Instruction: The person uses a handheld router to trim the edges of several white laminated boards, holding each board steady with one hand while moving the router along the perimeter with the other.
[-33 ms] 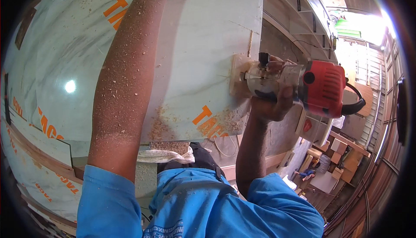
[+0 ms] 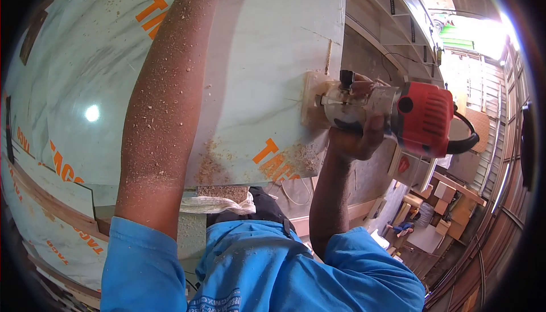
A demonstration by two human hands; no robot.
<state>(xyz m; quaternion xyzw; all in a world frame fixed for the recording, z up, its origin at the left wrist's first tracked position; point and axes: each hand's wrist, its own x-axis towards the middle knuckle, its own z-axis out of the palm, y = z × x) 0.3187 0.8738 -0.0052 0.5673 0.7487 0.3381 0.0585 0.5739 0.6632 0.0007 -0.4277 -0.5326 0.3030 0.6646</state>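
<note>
Fingers [image 2: 372, 127] of the right hand [image 2: 355, 141] grip the red trimmer router [image 2: 398, 113] against the laminated board [image 2: 267, 56] (sawdust-strewn). Left hand's fingers are out of view.

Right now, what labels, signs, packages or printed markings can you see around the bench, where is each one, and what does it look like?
Laminate sheet: under the router, pale marbled film with orange block lettering near its lower edge.
Large sheet: at left, the same pale film, orange lettering scattered over it.
Red label: small diamond on a pale panel below the red router in the right hand.
Boxes: lower right, plain tan and white blocks.
</note>
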